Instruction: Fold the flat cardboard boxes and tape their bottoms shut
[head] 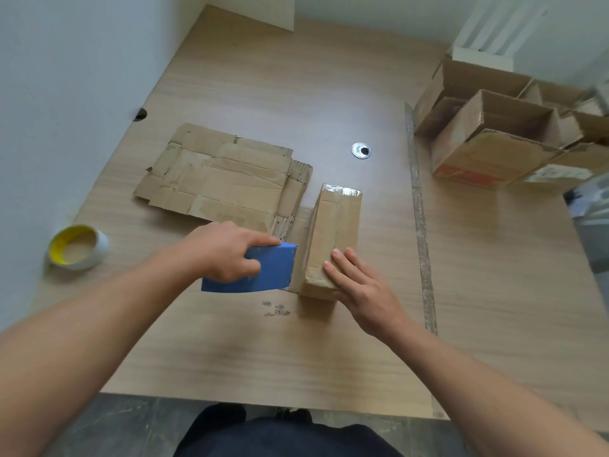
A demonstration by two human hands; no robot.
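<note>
A small folded cardboard box (333,225) stands on the wooden table (263,351), with shiny tape over its far end. My right hand (359,285) lies flat on its near top, fingers straight. My left hand (227,250) grips a flat blue scraper (273,268) whose edge is against the box's left side. A stack of flat cardboard boxes (224,179) lies behind my left hand. A roll of tape with a yellow core (77,247) sits at the table's left edge.
Several folded open boxes (501,140) stand at the right on the adjoining table. A round metal cable grommet (361,150) is set in the tabletop. Small scraps (276,310) lie in front of the box. A wall runs along the left.
</note>
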